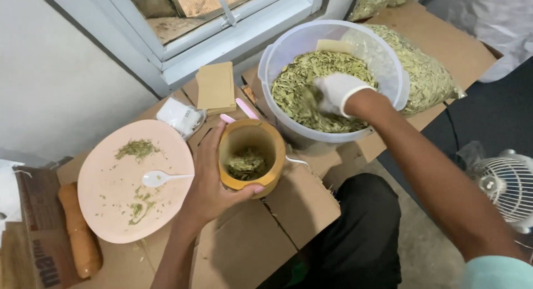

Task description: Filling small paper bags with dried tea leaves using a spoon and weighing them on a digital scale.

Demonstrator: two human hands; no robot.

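Observation:
My left hand [210, 178] wraps around a yellow wooden mortar [251, 156] that stands on flattened cardboard and holds some crushed green leaves. My right hand [336, 93], in a white glove, reaches into a large translucent plastic tub [391, 67] full of dried green leaves and grips a bunch of them. The tub stands just behind the mortar.
A pink plate [105, 183] with leaf crumbs and a white plastic spoon [161, 178] lies to the left. A wooden pestle [80, 233] rests beyond it. A clear bag of dried leaves [430, 75], tan paper envelopes [215, 88], a window sill and a small white fan [508, 186] surround the work.

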